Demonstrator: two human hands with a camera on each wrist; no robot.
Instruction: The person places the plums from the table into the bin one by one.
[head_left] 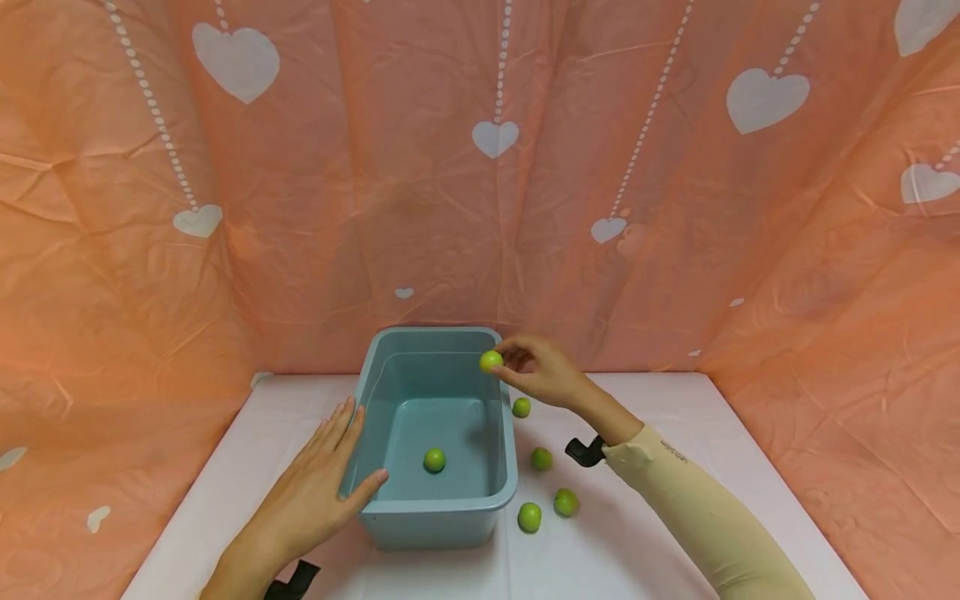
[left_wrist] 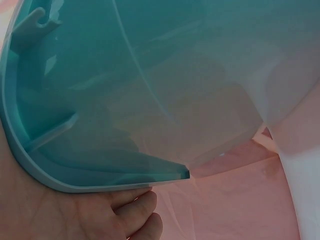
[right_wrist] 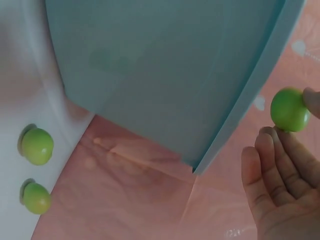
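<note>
A blue-grey plastic bin (head_left: 438,506) stands on the table, with one small round green fruit (head_left: 434,460) on its floor. My left hand (head_left: 315,483) rests on the bin's near-left rim, fingers straight and thumb spread toward the near edge. In the left wrist view the palm (left_wrist: 60,215) lies against the outside of the rim. Above the bin's far-right rim, my right hand (head_left: 546,372) pinches another green fruit between thumb and fingertips. The right wrist view shows this held fruit (right_wrist: 290,109) clear of the bin, the other fingers extended below it.
Several more green fruits lie on the white table (head_left: 637,500) along the bin's right side, one fruit (head_left: 529,517) nearest the front. A pink-orange curtain (head_left: 420,208) with white hearts rises behind the table and on both sides, close behind the bin.
</note>
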